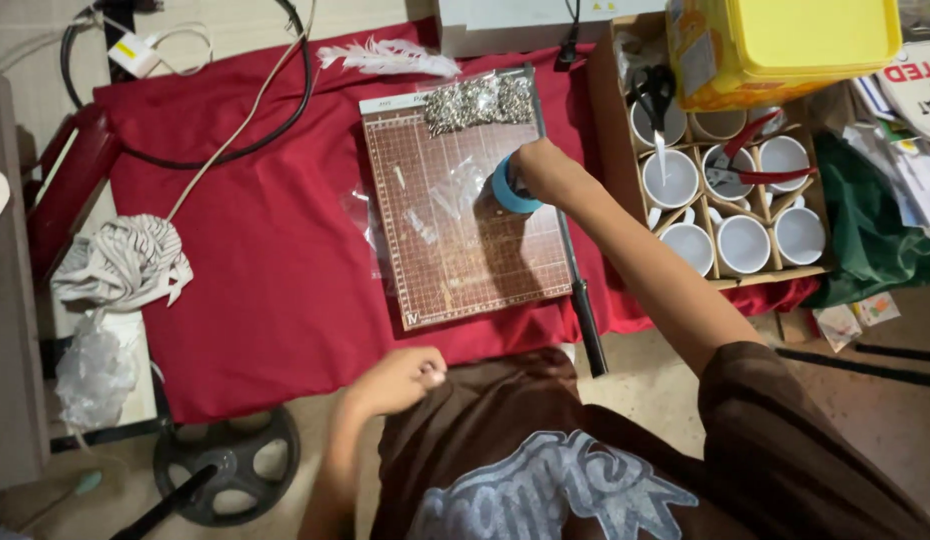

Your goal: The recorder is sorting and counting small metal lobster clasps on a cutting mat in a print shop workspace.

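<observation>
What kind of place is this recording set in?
Likely a home craft or small workshop corner: a paper trimmer on a red cloth, a box of white mugs, and the right hand holding blue tape.
</observation>
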